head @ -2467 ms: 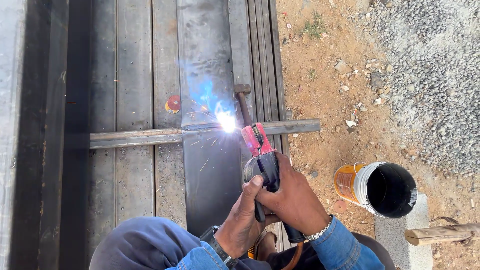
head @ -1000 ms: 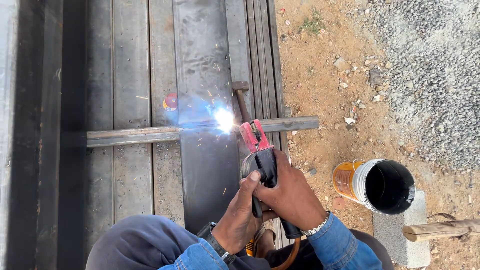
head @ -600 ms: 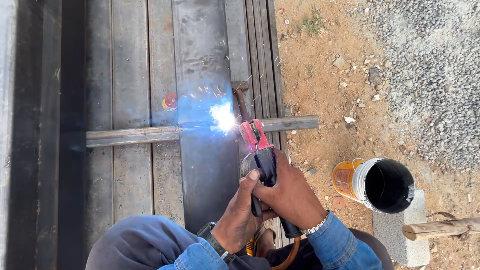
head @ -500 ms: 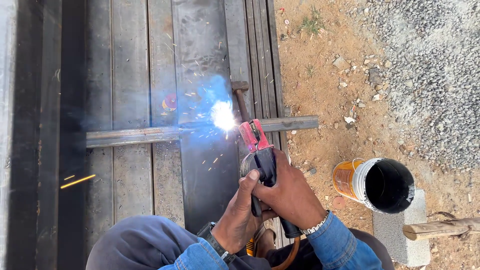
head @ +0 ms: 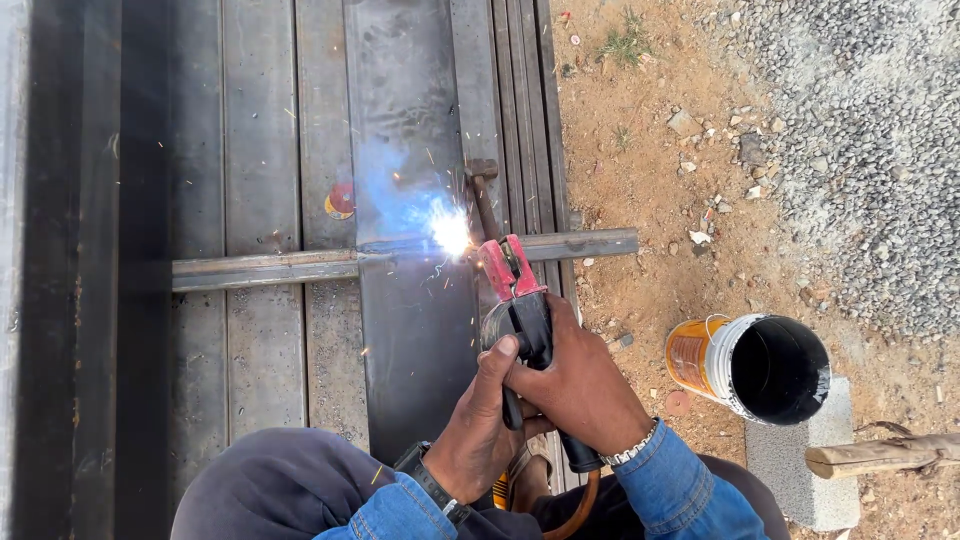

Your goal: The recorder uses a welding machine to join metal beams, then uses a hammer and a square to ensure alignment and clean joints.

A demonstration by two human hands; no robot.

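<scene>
Leftmost, a thin steel bar (head: 300,267) lay crosswise over the long steel plate (head: 410,330), its long axis running left to right. Next, the left hand (head: 475,425) cupped the right hand (head: 575,385); both were wrapped tight around the welding electrode holder (head: 525,310). From them the holder pointed up and left to the arc (head: 450,232), burning where bar met plate.
</scene>
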